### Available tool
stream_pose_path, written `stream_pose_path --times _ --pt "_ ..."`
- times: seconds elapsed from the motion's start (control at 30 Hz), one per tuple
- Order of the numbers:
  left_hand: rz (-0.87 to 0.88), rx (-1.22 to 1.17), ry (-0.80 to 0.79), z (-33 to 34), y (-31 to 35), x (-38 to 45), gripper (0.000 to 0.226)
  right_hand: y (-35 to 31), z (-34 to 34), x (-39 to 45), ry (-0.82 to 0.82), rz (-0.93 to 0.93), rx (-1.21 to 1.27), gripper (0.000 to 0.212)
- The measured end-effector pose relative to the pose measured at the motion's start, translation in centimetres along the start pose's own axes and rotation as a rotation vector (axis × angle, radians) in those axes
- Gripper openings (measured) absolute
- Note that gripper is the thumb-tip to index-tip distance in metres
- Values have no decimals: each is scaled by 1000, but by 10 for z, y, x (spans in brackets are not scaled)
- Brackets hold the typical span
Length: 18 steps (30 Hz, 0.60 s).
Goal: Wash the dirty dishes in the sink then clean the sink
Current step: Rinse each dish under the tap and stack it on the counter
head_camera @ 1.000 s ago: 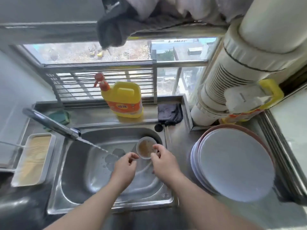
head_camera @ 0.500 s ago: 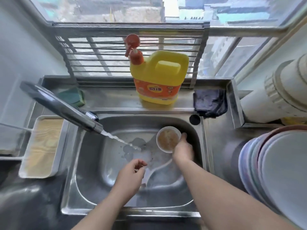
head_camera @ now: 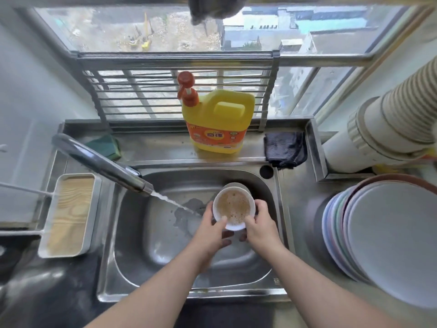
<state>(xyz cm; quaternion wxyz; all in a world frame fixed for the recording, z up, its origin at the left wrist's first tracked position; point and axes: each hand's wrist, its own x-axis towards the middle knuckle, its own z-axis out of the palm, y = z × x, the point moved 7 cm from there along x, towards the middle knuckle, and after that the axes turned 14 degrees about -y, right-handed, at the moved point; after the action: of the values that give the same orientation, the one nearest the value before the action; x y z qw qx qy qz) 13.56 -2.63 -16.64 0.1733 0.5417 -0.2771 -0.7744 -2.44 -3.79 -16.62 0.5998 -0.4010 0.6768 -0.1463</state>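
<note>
A small white bowl (head_camera: pixel 233 205) holding brown, foamy liquid is lifted above the steel sink (head_camera: pixel 165 245). My left hand (head_camera: pixel 211 229) grips its left side with the thumb on the rim, and my right hand (head_camera: pixel 259 224) grips its right side the same way. A second white bowl (head_camera: pixel 237 185) peeks out just behind it on the sink floor. The tap (head_camera: pixel 101 165) reaches in from the left, and its stream of water lands just left of the held bowl.
A yellow detergent bottle (head_camera: pixel 218 121) with a red pump, a green sponge (head_camera: pixel 106 145) and a dark cloth (head_camera: pixel 285 149) sit on the back ledge. A stack of plates (head_camera: pixel 387 237) fills the right counter. A white tray (head_camera: pixel 69 214) lies to the left.
My right hand lifted the bowl off the sink floor toward me. My left hand came up from the middle of the sink and took hold of the bowl's left side.
</note>
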Motion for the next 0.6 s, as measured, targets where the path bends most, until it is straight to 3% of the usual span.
stream_pose_path --times 0.17,0.27,0.33,0.43,0.5,0.6 --pt "-10 93 20 0 -16 -9 61 20 2 -21 -98 104 47 28" --pt "-90 108 -55 0 -35 -11 59 27 0 -22 -240 153 242 32" --pt "-147 163 -151 2 -44 -13 51 27 -7 -25 -303 138 227 34" --pt "-255 406 -213 -8 -59 -13 59 20 -13 -31 -316 87 -85 45" --pt "-308 629 -131 -27 -61 -14 61 11 -8 -33 -263 56 -463 53" --pt "-368 740 -28 -56 -64 -22 56 -6 12 -35 -163 14 -827 57"
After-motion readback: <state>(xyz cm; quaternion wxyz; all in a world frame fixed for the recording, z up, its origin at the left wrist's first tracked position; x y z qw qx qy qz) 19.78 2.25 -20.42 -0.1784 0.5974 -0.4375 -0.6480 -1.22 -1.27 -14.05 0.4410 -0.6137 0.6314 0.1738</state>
